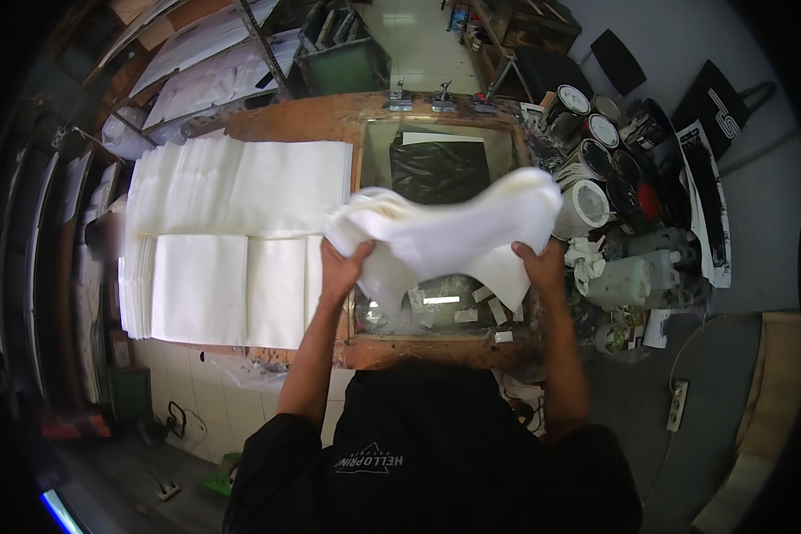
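Both my hands grip a bundle of soft white sheets (458, 236), held up above the glass-topped part of the table (392, 325). Its middle sags and its ends curl upward; I cannot tell whether it is cloth or paper. My left hand (345, 267) has its thumb over the bundle's left edge. On the right edge, the thumb of my right hand (541, 265) presses the near face while the fingers go behind. To the left lie two overlapping rows of white sheets, a far row (285, 182) and a near row (200, 289). Beyond the bundle is a black sheet (440, 169).
Metal hinge clamps (443, 96) line the table's far edge. Paint cans and tubs (587, 206) crowd the right side, beside a translucent jug (618, 283). Small pale pieces (465, 316) lie scattered on the glass. Shelves (209, 76) stand at the far left.
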{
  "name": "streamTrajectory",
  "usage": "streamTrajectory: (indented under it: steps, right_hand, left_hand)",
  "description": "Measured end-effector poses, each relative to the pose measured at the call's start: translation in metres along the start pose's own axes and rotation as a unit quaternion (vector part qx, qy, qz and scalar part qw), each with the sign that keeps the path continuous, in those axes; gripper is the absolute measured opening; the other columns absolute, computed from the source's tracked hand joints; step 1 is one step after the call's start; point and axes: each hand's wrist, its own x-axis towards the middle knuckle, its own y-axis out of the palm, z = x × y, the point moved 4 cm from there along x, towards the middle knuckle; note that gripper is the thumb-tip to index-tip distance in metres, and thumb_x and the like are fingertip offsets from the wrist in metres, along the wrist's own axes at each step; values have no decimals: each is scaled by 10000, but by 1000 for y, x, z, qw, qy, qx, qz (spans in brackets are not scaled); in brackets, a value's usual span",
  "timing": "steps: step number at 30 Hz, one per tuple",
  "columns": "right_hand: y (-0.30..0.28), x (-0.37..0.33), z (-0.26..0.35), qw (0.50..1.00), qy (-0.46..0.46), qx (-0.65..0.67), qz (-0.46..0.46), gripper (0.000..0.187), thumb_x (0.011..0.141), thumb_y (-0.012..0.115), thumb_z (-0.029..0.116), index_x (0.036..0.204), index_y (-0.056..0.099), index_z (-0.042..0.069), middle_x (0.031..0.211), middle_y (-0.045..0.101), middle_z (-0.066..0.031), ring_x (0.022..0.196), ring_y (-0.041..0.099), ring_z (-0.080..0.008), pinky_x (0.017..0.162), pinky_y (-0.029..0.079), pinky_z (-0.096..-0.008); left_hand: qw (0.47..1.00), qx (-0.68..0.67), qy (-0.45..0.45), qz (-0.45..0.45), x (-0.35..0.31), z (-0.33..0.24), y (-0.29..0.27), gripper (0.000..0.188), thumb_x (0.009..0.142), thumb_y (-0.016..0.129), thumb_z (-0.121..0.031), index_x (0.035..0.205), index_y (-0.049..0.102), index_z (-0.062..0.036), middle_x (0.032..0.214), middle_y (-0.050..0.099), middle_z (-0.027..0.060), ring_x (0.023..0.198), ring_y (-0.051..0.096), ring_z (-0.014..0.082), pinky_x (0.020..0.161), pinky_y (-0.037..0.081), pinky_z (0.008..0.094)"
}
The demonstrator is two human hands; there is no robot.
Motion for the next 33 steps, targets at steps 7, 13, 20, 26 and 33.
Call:
streamTrajectory:
  steps: [7, 13, 20, 26, 33]
  right_hand:
    - [36, 39, -52, 984, 48, -99, 138, 459, 778, 820, 157, 1160, 675, -51, 987, 750, -149, 905, 727, -259, 849, 565, -388]
    - [86, -4, 22, 945, -5, -265, 191, 791, 711, 861, 438, 1305, 586, -5, 1068, 717, -203, 1027, 688, -384, 922, 526, -488]
    - [165, -18, -18, 971, 81, -171, 145, 636, 705, 866, 299, 1214, 605, 21, 1044, 708, -180, 966, 699, -341, 859, 544, -447]
    - [128, -70, 87, 990, -126, 40, -41, 539, 710, 832, 128, 1169, 575, 8, 980, 666, -161, 887, 689, -331, 790, 544, -425]
    - [71, -73, 201, 924, -284, -46, 252, 1172, 699, 895, 409, 1596, 223, 66, 1615, 260, -263, 1510, 254, -412, 1225, 262, -479]
  left_hand:
    - [973, 45, -220, 57, 41, 96, -23, 503, 758, 738, -48, 1229, 588, 51, 1043, 679, 178, 886, 704, 315, 777, 616, 440]
    - [982, 36, -183, -11, 27, 78, -8, 504, 696, 760, -22, 1174, 618, 51, 993, 701, 176, 827, 708, 308, 720, 608, 427]
    - [987, 113, -118, 6, 10, 29, 37, 518, 695, 751, -31, 1175, 599, 88, 996, 712, 193, 825, 710, 334, 754, 592, 403]
    - [981, 150, 125, -15, -57, -37, 44, 753, 766, 758, -91, 1387, 371, 87, 1296, 517, 262, 1203, 553, 341, 1030, 447, 452]
    - [960, 174, 217, 19, -55, 10, 43, 1089, 758, 836, -210, 1539, 134, 79, 1464, 334, 295, 1367, 411, 383, 1159, 340, 473]
